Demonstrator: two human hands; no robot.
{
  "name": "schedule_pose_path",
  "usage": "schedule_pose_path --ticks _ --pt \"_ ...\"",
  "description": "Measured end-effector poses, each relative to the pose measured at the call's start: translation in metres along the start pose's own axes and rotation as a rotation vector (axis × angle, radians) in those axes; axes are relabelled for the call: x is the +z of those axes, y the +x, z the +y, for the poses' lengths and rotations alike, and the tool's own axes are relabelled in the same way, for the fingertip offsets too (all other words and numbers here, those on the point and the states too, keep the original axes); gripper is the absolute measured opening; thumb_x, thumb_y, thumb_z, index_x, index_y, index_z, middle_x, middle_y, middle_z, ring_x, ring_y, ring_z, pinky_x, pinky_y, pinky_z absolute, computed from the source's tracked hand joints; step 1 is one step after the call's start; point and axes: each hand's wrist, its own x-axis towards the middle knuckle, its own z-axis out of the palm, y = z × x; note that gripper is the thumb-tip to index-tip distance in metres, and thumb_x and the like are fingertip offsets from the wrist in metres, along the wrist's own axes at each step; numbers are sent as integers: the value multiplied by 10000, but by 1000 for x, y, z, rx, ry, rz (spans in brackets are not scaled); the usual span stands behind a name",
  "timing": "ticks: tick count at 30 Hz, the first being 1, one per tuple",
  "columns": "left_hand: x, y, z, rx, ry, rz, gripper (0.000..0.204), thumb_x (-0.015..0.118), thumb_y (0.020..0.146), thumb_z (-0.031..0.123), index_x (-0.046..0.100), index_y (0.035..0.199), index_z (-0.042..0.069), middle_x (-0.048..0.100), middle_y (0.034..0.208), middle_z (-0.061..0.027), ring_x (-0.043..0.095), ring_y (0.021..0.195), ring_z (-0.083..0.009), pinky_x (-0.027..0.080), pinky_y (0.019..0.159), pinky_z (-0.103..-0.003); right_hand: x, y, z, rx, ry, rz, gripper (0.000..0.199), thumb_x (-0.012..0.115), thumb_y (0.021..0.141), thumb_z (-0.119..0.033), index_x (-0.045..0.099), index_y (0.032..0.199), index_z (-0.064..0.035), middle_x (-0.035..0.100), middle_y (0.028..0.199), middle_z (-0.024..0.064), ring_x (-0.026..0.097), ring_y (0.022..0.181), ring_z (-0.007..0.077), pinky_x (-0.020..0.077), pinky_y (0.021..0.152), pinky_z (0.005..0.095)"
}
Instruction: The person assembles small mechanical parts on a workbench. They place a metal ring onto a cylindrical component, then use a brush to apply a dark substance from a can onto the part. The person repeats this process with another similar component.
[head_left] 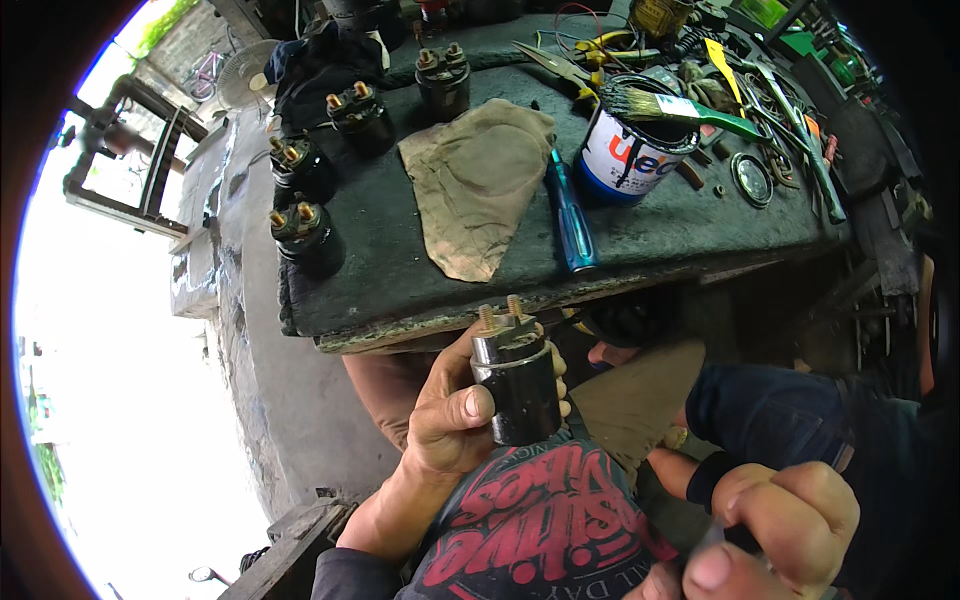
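My left hand (450, 410) is wrapped round a black cylindrical solenoid (518, 385), held upright just off the bench's front edge. Two copper-coloured threaded studs stick up from its top. At the lower right, close to the camera, my right hand (785, 525) has its fingers curled in. Something dark shows between them, but blur and the fingers hide what it is. Several similar black solenoids, among them a near one (303, 235) and a far one (442, 80), stand studs up along the bench's left side.
On the dark bench (385, 255) lie a brown sandpaper-like sheet (470, 190) and a blue-handled screwdriver (572, 225). A paint can (625, 160) carries a green-handled brush (720, 120) across its rim. Pliers (570, 70), wires and loose tools crowd the right. Denim-covered legs (770, 415) are under the bench.
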Motion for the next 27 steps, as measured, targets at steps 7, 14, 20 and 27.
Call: schedule_pose_path --ticks 7,14,20,27 --pt "3 -2 2 -31 23 30 925 942 764 319 473 1460 -69 650 1263 -269 730 1099 -379 627 990 -531 21 17 -2 268 68 216 530 583 792 147 608 1203 -186 673 1019 117 569 658 177 334 456 278" --pt "-1 -3 -2 -62 -64 -9 955 961 739 314 475 1463 -77 648 1300 -287 732 1126 -412 623 1001 -553 18 -7 -6 276 31 -103 375 705 799 -18 686 1142 -168 681 1079 157 562 664 204 403 533 331" --pt "-10 1 -1 -84 -173 -154 918 913 813 254 437 1524 -80 607 1352 -323 701 1190 -430 576 1072 -581 34 -48 -6 687 342 -28 404 762 687 -84 733 1090 -84 693 1028 151 650 696 235 513 564 340" --pt "-18 7 -5 -96 -211 -241 907 862 870 253 393 1568 -87 573 1392 -342 671 1236 -448 535 1114 -594 70 -93 -31 1024 593 6 378 734 680 -15 703 1057 -26 692 1040 125 671 706 245 545 605 333"
